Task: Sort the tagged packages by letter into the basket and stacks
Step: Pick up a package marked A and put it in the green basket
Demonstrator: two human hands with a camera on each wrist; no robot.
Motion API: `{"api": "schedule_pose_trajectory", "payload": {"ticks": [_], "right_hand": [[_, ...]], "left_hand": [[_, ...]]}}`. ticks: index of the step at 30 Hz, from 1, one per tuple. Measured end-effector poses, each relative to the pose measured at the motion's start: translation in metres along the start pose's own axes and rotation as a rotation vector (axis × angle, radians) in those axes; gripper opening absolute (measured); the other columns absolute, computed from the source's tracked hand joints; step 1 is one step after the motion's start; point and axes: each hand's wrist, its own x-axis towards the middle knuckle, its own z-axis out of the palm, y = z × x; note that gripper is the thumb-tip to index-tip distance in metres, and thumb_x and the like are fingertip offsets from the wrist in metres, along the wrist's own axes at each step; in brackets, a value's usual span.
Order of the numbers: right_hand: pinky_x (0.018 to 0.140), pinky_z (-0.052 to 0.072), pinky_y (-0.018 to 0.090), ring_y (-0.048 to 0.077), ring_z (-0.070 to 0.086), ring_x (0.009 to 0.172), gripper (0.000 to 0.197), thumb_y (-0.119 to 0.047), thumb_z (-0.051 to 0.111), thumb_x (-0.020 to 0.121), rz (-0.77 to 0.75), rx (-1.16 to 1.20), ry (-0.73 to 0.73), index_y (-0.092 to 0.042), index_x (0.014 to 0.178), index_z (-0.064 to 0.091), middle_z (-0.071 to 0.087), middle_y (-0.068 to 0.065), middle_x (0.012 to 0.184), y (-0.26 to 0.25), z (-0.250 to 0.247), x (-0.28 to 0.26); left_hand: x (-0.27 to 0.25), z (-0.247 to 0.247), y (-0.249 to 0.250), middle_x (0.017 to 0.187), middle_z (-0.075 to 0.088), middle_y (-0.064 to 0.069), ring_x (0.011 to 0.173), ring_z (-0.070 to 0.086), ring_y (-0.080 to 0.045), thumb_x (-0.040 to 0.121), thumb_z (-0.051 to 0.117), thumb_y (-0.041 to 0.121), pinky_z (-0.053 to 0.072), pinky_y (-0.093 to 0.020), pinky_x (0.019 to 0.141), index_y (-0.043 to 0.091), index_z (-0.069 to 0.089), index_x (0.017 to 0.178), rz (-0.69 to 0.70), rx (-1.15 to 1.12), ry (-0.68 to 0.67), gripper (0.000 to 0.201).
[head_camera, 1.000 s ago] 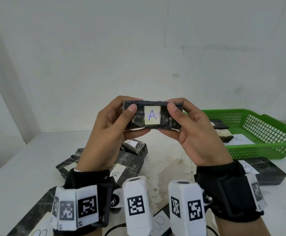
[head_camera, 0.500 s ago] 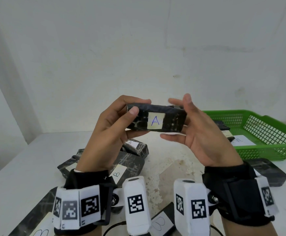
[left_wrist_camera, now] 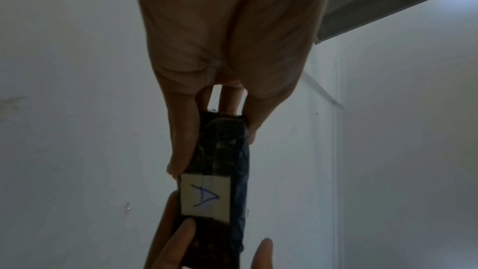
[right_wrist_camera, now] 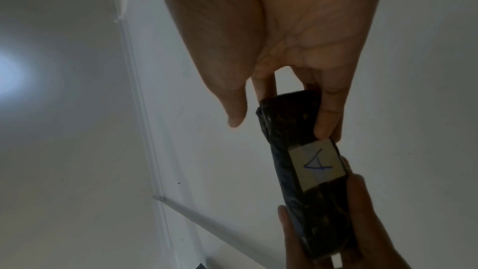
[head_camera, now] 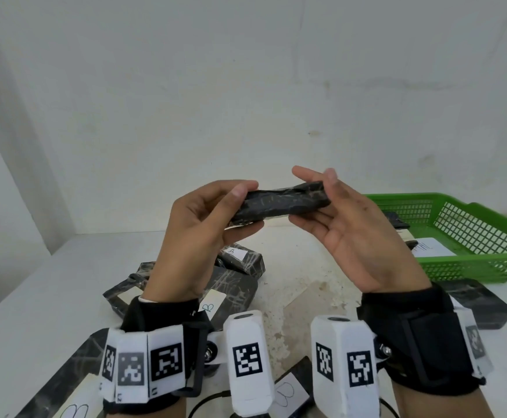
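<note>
Package point(head_camera: 279, 203) tagged A was held in the air between both hands. Left hand point(head_camera: 203, 233) pinched one end. Right hand point(head_camera: 354, 233) cradled the other end, fingers spread and nearly straight.

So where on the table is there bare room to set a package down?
Bare table lies on the far left, between the wall and the B packages, and in the worn strip between that pile and the right-hand package before the basket. The near edge by the wrists is crowded with tagged packages.
</note>
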Motion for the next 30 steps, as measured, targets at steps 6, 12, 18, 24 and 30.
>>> {"api": "schedule_pose_trajectory", "payload": {"ticks": [6,12,18,24,30], "right_hand": [[0.078,0.057,0.026,0.018,0.067,0.095,0.028,-0.027,0.056,0.083,-0.12,-0.054,0.115,-0.011,0.101,0.071,0.072,0.002,0.096,0.007,0.002,0.001],[0.082,0.057,0.026,0.014,0.065,0.094,0.039,-0.037,0.062,0.075,-0.104,-0.039,0.088,-0.014,0.105,0.071,0.07,-0.002,0.09,0.006,0.002,0.001],[0.073,0.056,0.023,0.015,0.069,0.088,0.026,-0.021,0.065,0.078,-0.192,-0.109,0.176,-0.008,0.1,0.072,0.074,0.005,0.092,0.011,0.002,0.002],[0.074,0.055,0.022,0.01,0.066,0.087,0.03,-0.03,0.065,0.075,-0.142,-0.09,0.13,-0.012,0.098,0.07,0.072,-0.003,0.087,0.009,-0.001,0.004],[0.072,0.054,0.023,0.013,0.068,0.084,0.012,-0.015,0.066,0.084,-0.198,-0.181,0.151,-0.011,0.094,0.07,0.072,0.001,0.087,0.012,-0.002,0.003]], "left_hand": [[0.0,0.003,0.0,0.093,0.072,-0.008,0.098,0.07,-0.021,0.086,0.065,0.027,0.058,-0.032,0.083,0.009,0.066,0.115,-0.023,-0.055,-0.006,0.034],[0.0,0.006,-0.001,0.093,0.07,-0.014,0.091,0.07,-0.021,0.079,0.067,0.012,0.059,-0.032,0.082,0.002,0.067,0.11,-0.003,-0.073,0.003,0.032],[-0.001,0.012,-0.002,0.097,0.068,-0.014,0.093,0.068,-0.018,0.087,0.065,0.007,0.058,-0.029,0.083,0.002,0.064,0.115,-0.028,-0.062,0.011,0.029],[-0.001,0.014,-0.004,0.09,0.073,-0.008,0.089,0.07,-0.016,0.076,0.068,0.015,0.059,-0.03,0.082,-0.001,0.066,0.105,-0.029,-0.055,0.021,0.033],[-0.001,0.015,-0.003,0.089,0.07,-0.009,0.089,0.068,-0.016,0.078,0.07,0.017,0.059,-0.031,0.083,-0.001,0.064,0.1,-0.034,-0.025,0.009,0.029]]}}
